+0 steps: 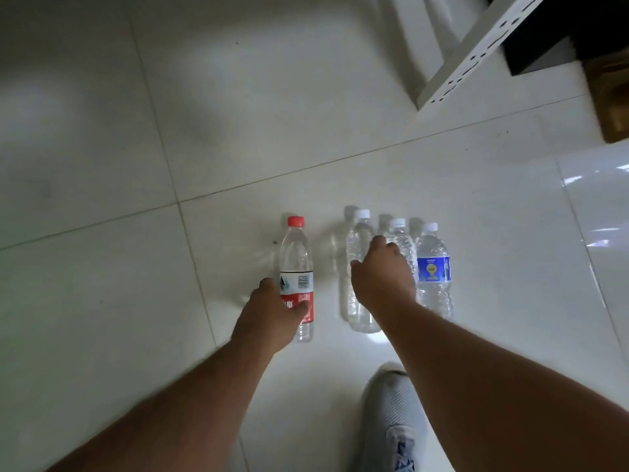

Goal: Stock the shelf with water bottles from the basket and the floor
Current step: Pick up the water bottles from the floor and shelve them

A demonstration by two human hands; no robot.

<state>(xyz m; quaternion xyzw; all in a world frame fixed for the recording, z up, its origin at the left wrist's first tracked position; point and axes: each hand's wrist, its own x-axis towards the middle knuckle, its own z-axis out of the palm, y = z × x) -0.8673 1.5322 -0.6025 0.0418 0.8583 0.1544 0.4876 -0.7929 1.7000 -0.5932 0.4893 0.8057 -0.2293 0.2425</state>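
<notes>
Here we see the white tiled floor (102, 131) filling nearly the whole frame, with the white perforated shelf frame (476, 52) slanting across the upper right corner. Our two bare forearms come up from the bottom edge toward the middle. The left hand (272, 311) sits left of centre, its thumb and fingers curled round the lower, red-labelled part of the red-capped bottle (295, 260), which stands upright on the floor. The right hand (383, 274) reaches just right of centre, back of the hand toward us, fingers bent forward over the middle bottle (401, 240) of a row of three white-capped ones; whether it grips that bottle or only touches it we cannot tell, since the fingertips are hidden. To its left stands the unlabelled clear bottle (357, 267), partly behind the wrist, and to its right the blue-labelled bottle (434, 267), both upright and close together. The red-capped bottle stands apart from this row, further left. At the bottom, between the forearms, shows a grey knit shoe (388, 417).
</notes>
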